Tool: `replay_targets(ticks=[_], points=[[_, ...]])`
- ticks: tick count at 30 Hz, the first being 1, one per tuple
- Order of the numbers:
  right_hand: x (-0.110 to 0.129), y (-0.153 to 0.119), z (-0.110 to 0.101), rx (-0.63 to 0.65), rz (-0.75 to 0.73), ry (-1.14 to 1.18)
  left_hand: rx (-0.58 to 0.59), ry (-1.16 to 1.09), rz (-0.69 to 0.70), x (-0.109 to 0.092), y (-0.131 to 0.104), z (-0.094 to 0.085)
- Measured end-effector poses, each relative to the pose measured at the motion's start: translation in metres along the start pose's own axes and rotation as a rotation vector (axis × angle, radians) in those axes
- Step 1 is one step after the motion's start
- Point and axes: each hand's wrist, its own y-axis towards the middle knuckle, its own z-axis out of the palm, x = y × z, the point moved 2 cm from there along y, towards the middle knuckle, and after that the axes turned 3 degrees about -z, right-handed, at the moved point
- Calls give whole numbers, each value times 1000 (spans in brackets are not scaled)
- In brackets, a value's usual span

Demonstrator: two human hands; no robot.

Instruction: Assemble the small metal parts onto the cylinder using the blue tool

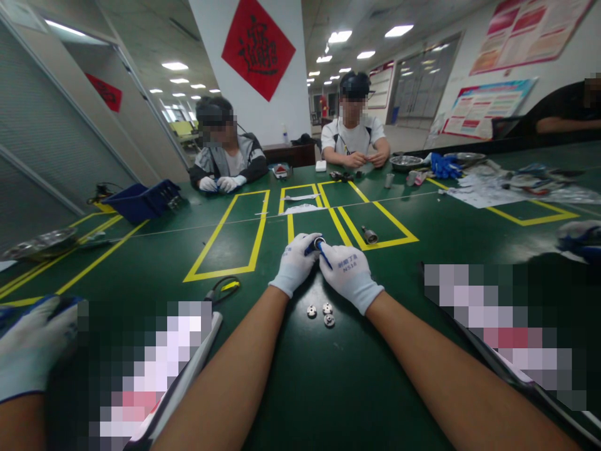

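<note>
Between the fingertips of both gloved hands, just above the green table [300, 388], sits a small metal ring [320, 242]. The left hand [295, 263] pinches it from one side, and the right hand [348, 272] closes on it from the other, so the two nearly meet; the ring's lower part is hidden by the fingers. Nearer the wearer, between the forearms, three discs [312, 311] lie on the table, two of them touching or nearly so and the third just beside. Beyond the right hand, a metal fitting [370, 236] lies on its side within a yellow tape outline [392, 243]. Straight ahead of the hands are white papers [303, 208]. To the left, a cable [216, 289] lies near the left forearm, and farther off stands a blue bin [136, 202]. Another person's gloved hand [32, 344] shows at the left edge. Across the table sit two co-workers, one in a grey jacket [218, 161], one in a white shirt [354, 134]. Right of them are a bowl [406, 161] and blue gloves [444, 166].
</note>
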Motion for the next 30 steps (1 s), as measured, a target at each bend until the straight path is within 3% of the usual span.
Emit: replay_targets(ticks=[14, 30], points=[[-3, 1, 3, 41, 5, 28, 1, -23, -9, -2, 0, -1], [-7, -1, 1, -20, -24, 107, -2, -48, 18, -3, 0, -1]])
